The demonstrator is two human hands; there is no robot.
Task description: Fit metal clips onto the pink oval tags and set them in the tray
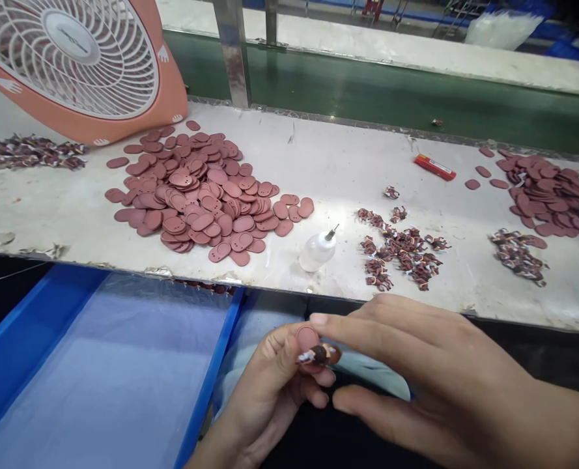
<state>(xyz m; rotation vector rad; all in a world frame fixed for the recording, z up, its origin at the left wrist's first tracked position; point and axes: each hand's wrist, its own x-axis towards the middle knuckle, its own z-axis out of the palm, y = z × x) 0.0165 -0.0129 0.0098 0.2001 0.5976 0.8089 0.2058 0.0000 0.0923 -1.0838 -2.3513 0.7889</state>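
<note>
Between the thumb and fingers of my left hand (274, 384) is a reddish-brown oval disc (307, 337) with a small painted figure (320, 354) on it. My right hand (430, 371) is beside it, index fingertip at the disc's upper edge, thumb held apart below; nothing shows between them. Beyond the hands a white bottle with a thin needle tip (317, 251) stands on the work surface. A large heap of oval discs (206, 195) spreads to its left, and a cluster of small brown figures (406, 251) lies to its right.
An orange fan (172, 85) stands at the back left beside more figures (30, 153). At the right are another disc heap (553, 195), a figure pile (518, 255) and a red lighter (434, 167). A blue tray (213, 384) sits below the table edge; a metal post (233, 55) rises behind.
</note>
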